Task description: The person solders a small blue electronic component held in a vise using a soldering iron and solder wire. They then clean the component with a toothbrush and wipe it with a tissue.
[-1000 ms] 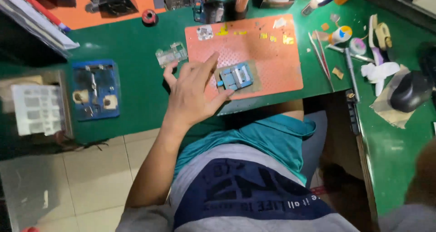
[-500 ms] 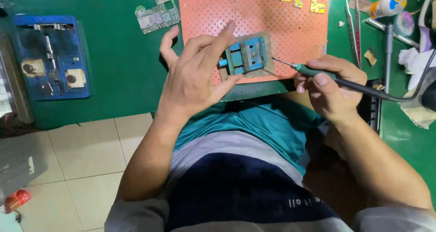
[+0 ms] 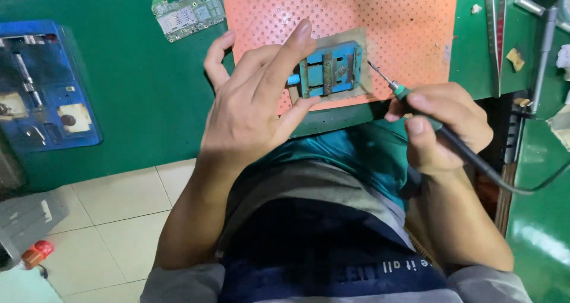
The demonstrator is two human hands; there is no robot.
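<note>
A blue metal clamp [image 3: 330,70] sits on a perforated orange mat [image 3: 392,24], between both hands. The left hand [image 3: 252,110], fingers spread, touches the clamp's left edge. The right hand [image 3: 442,125] grips a green-collared soldering iron [image 3: 409,98], its thin tip near the clamp's right side.

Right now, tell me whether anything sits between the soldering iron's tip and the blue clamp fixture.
Nothing visible does. The soldering iron in the right hand points at the blue clamp fixture across bare orange mat; the left hand steadies the fixture's far side.
</note>
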